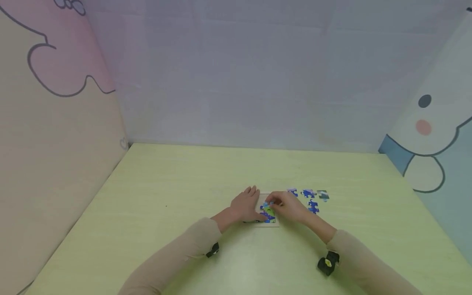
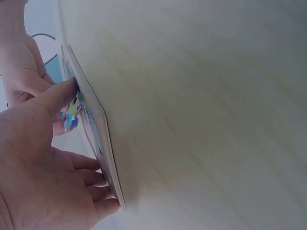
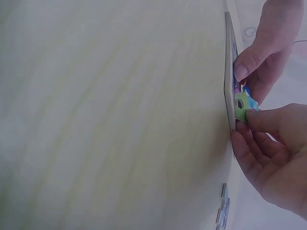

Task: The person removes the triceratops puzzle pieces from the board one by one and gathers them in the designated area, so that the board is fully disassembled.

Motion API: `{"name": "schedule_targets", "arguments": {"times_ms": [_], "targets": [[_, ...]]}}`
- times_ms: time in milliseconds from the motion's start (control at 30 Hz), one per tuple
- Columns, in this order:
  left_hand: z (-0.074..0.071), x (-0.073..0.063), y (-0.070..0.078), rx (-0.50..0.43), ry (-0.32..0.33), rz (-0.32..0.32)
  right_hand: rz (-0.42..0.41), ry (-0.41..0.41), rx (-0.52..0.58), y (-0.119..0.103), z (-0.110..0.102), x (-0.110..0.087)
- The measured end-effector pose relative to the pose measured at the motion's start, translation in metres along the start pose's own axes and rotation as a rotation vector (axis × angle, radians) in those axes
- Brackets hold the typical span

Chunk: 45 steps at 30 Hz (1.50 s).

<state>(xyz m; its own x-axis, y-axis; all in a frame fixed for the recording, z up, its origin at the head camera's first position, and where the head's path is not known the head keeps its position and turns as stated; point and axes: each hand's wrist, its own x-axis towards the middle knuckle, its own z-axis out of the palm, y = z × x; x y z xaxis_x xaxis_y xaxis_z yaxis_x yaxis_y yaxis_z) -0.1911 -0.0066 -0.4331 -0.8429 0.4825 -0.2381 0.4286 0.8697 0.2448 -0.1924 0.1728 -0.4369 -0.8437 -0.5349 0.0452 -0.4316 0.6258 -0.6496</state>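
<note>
A shallow puzzle board (image 1: 277, 224) with a pale rim lies on the table, its lower part filled with blue, purple and green pieces. Across its left side rests my left hand (image 1: 245, 205), fingers extended; its thumb presses on the assembled pieces. My right hand (image 1: 289, 207) pinches a green and light-blue puzzle piece (image 3: 243, 101) between thumb and fingers. That piece stands tilted up from the board at its right side, beside the left thumb. My left hand hides much of the board's left part in the head view.
Several loose puzzle pieces (image 1: 308, 193) lie to the right of the board, beyond my right hand. The pale yellow-green table (image 1: 177, 180) is bordered by a plain back wall (image 1: 236, 82) and printed side panels. Dark wrist cameras (image 1: 327, 264) hang below the sleeves.
</note>
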Motion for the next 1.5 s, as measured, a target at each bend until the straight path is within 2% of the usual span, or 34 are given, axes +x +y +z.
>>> {"name": "schedule_targets", "arguments": {"times_ms": [167, 300, 433, 567, 767, 933, 1100, 1300, 1500], "targets": [[-0.001, -0.001, 0.004, -0.019, 0.001, -0.01, 0.021, 0.001, 0.094, 0.003, -0.004, -0.003], [-0.001, 0.0, -0.001, -0.055, -0.011, 0.019, 0.042, -0.002, 0.142, 0.003, -0.005, -0.004], [-0.001, 0.0, -0.016, -0.108, -0.026, 0.085, 0.068, -0.003, 0.139, 0.002, -0.002, -0.003], [-0.004, -0.008, -0.036, -0.124, -0.035, 0.137, 0.096, 0.017, 0.131, 0.001, 0.0, -0.003], [-0.007, -0.025, -0.063, -0.123, -0.041, 0.143, 0.089, 0.031, 0.109, 0.0, 0.001, -0.004], [-0.007, -0.031, -0.07, -0.173, -0.047, 0.16, 0.063, 0.004, 0.148, 0.002, -0.004, -0.005], [-0.008, -0.032, -0.069, -0.188, -0.059, 0.167, 0.045, -0.017, 0.215, 0.011, -0.022, -0.015], [-0.012, -0.033, -0.064, -0.186, -0.076, 0.136, 0.058, -0.013, 0.181, 0.027, -0.062, -0.038], [-0.014, -0.034, -0.061, -0.176, -0.065, 0.123, 0.174, -0.013, 0.183, 0.049, -0.09, -0.064]]}}
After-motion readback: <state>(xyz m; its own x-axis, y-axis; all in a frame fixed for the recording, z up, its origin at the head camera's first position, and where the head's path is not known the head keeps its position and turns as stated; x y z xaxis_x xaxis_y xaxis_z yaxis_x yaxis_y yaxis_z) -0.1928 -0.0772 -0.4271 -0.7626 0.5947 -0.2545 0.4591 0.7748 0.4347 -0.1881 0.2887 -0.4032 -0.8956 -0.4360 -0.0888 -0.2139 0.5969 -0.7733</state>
